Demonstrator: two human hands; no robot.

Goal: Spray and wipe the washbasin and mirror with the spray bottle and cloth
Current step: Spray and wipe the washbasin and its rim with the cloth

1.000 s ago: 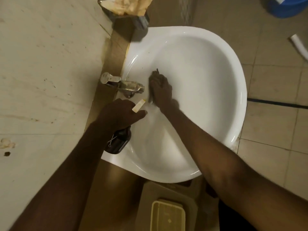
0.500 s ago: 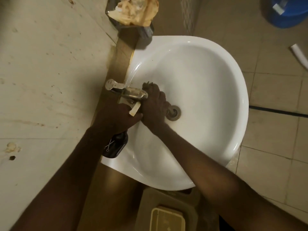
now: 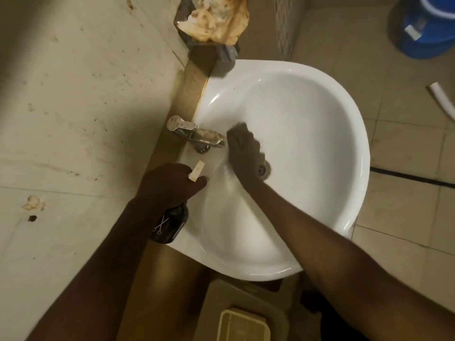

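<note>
The white washbasin (image 3: 344, 124) fills the middle of the view. My right hand (image 3: 245, 153) is down inside the bowl, just right of the tap spout. It presses a dark cloth (image 3: 237, 126) against the basin wall, its fingers curled over it. Only the cloth's far edge shows past my fingers. The drain (image 3: 265, 169) is half hidden by that hand. My left hand (image 3: 172, 185) hovers over the basin's left rim and grips a dark spray bottle (image 3: 170, 225) by the neck. The bottle's cream nozzle (image 3: 197, 171) points toward the tap. No mirror is in view.
A chrome tap (image 3: 194, 134) stands on the basin's left rim beside the stained wall (image 3: 73, 119). A wall holder with crumpled paper (image 3: 214, 18) hangs above the basin. A blue bucket (image 3: 428, 25) and a white pipe (image 3: 440, 97) lie on the floor, a beige container (image 3: 243, 326) below.
My right hand with the cloth slid from under the spout, against my left hand, out to the right toward the drain. My left hand and bottle drew back from the tap.
</note>
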